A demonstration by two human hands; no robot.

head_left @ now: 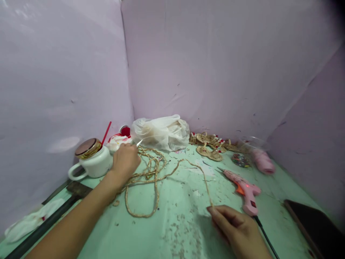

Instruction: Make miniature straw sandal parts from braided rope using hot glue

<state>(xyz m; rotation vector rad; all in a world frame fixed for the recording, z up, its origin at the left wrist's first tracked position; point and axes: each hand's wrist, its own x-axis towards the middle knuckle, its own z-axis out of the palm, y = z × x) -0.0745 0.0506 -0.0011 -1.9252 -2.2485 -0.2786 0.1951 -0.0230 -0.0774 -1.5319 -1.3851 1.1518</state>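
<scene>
My right hand (pixel 234 228) pinches one end of a braided straw-coloured cord (pixel 142 216) near the front of the table. From there the cord runs up and left into a loose tangle. My left hand (pixel 125 160) is closed beside that tangle, near the white mug. A thin, pale pointed tool (pixel 139 142) sticks out past its fingers; the rest of the tool is hidden by the hand. A pink glue gun (pixel 244 189) lies on its side to the right, its nozzle towards the cord. Behind it are several coiled braided pieces (pixel 208 153) with red and white beads.
A white mug (pixel 97 163) with a brown-gold lid and a hammer (pixel 77 189) stand and lie at left. At the back is a white plastic bag (pixel 161 133). Pink thread (pixel 262 162), a pack of beads (pixel 240 160) and a dark phone-like slab (pixel 315 226) are at right.
</scene>
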